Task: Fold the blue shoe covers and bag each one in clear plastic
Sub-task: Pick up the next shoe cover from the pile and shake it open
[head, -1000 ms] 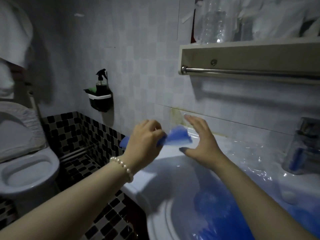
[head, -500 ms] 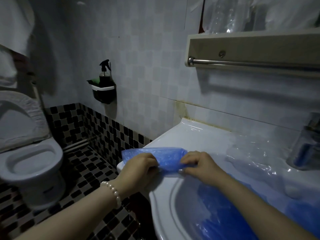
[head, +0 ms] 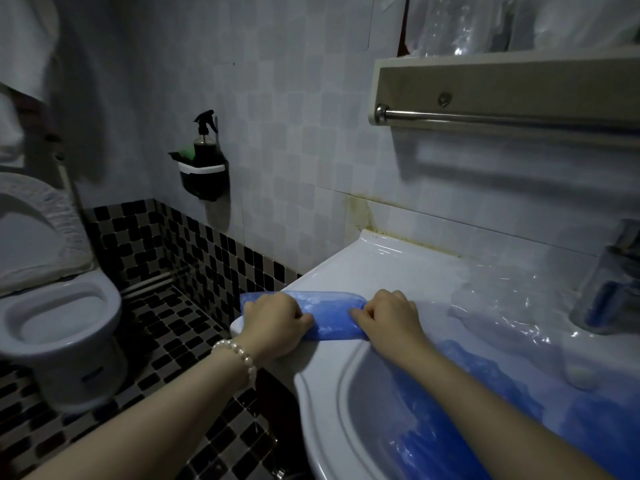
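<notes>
The blue shoe cover (head: 329, 315) is laid flat along the left front corner of the sink (head: 346, 403) rim, its left end overhanging the edge. It is judged to be very light, thin, limp and slippery film, best taken at both ends and pressed flat so that a crease is kept. Its left end is held under the curled fingers of the left hand (head: 275, 323), its right end under those of the right hand (head: 389, 315). Clear plastic bags (head: 498, 306) are seen just to the right, more blue covers (head: 467, 410) in the basin. A second ago the cover was held up in the air by the left hand alone, the right hand spread open beside it; it has since been brought down and stretched out.
</notes>
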Available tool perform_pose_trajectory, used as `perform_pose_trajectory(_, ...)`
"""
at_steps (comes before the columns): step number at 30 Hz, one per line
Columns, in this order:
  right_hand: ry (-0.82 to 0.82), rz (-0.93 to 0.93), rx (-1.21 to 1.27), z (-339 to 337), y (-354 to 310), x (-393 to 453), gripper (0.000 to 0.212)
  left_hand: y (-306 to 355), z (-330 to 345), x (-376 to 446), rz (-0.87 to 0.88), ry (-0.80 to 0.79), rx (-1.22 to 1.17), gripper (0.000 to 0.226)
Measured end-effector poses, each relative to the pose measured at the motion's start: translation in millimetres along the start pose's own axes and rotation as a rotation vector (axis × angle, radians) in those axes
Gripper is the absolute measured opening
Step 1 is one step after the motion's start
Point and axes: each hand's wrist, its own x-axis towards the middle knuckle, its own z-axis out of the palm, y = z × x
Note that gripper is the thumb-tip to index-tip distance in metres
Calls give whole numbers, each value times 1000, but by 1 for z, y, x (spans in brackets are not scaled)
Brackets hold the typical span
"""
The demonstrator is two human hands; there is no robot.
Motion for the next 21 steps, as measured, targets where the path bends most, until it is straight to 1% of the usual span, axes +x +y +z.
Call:
perform_pose_trajectory(1, 24, -40, -48, 0, -1, -1, 36, 0, -1, -1, 28, 45, 89, 37)
perform_pose_trajectory(3, 167, -140, -22, 4, 0, -1, 22, -3, -1, -4, 130, 151, 215, 26)
perform_pose_trajectory(4, 242, -179, 35, 7, 2, 0, 15, -7, 2, -2, 201, 216, 231, 25)
perform_pose_trajectory(5, 277, -201, 110, 8, 4, 2, 15, -11, 3, 1, 276, 272, 220, 32)
perform_pose_trajectory(6, 253, -210, 182, 9, 7, 4, 27, -14, 4, 4, 352, 296, 191, 42)
perform_pose_trajectory(7, 169, -212, 268, 10, 9, 7, 42, -14, 3, 9, 431, 301, 156, 49)
perform_pose_trajectory(8, 61, -193, 379, 10, 9, 10, 55, -12, 2, 13, 480, 238, 121, 54)
perform_pose_trajectory(9, -25, -159, 503, 10, 8, 11, 62, -9, -1, 15, 494, 161, 70, 58)
perform_pose_trajectory(10, -77, -120, 625, 12, 8, 12, 65, -6, -4, 17, 462, 51, -19, 60)
perform_pose_trajectory(12, -74, -41, 757, 16, 7, 12, 64, -3, -6, 20, 347, -156, -229, 62)
perform_pose_trajectory(13, -49, -9, 772, 17, 7, 12, 62, -3, -5, 20, 302, -199, -336, 61)
perform_pose_trajectory(14, -23, 9, 782, 17, 7, 12, 59, -4, -4, 19, 271, -212, -417, 59)
perform_pose_trajectory(16, 10, 4, 796, 16, 6, 12, 51, -6, -4, 16, 257, -163, -501, 55)
perform_pose_trajectory(19, 12, 12, 814, 14, 2, 11, 31, -9, -4, 12, 337, -35, -458, 51)
perform_pose_trajectory(21, 47, 19, 811, 13, 0, 10, 27, -10, -3, 10, 391, 9, -394, 46)
